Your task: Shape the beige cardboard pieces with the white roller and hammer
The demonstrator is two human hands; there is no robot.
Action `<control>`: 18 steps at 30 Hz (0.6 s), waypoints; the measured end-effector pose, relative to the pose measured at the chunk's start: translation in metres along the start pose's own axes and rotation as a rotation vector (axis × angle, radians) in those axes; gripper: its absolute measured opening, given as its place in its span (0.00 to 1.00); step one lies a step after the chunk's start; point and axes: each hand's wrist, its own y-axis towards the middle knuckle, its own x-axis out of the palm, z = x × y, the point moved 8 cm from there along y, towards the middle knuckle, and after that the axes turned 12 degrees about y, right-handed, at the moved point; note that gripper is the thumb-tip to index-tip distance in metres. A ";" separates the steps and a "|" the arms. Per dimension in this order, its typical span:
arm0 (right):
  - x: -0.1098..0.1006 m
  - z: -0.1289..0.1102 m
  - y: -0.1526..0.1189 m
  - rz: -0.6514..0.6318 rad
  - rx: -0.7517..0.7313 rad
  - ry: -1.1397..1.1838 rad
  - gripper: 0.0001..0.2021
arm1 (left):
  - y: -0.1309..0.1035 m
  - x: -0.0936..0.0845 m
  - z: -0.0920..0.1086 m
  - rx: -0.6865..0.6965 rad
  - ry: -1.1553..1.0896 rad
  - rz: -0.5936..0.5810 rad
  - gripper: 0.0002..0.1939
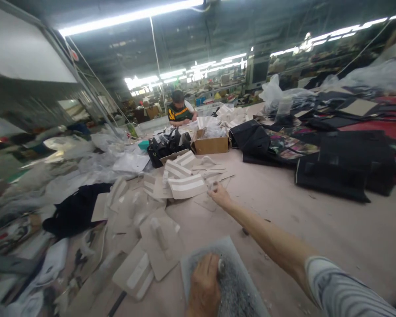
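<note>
From where I stand, a yellow mark on the shirt of the person (181,110) far beyond the grey slab (240,286) is too blurred to read. Clear plastic bags (95,152) beyond the slab to its left smear at the edge of view, and the contents of the open cardboard box (211,145) past it are hard to make out. Black fabric pieces (346,163) lie beyond it to the right. The left hand (204,286), cut off at the wrist, curls low over the slab, a round metal end (221,265) beside its fingers; I can't tell whether it grips that. Beyond the slab, the right hand (220,196) pinches a small pale piece (214,186), mostly hidden, near the beige panels with white strips (187,186)
</note>
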 end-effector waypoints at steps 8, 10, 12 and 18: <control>0.006 0.000 0.012 -0.052 -0.027 -0.030 0.19 | 0.000 0.006 -0.003 -0.035 -0.036 -0.125 0.17; -0.011 0.006 -0.004 -0.097 -0.044 -0.075 0.16 | -0.001 0.008 -0.005 -0.048 -0.074 -0.152 0.17; -0.030 0.007 -0.026 -0.142 -0.044 -0.120 0.13 | -0.002 0.008 -0.010 -0.079 -0.124 -0.159 0.16; -0.061 -0.010 -0.147 -0.238 -0.084 -0.207 0.19 | -0.017 0.002 -0.046 -0.501 -0.319 -0.090 0.11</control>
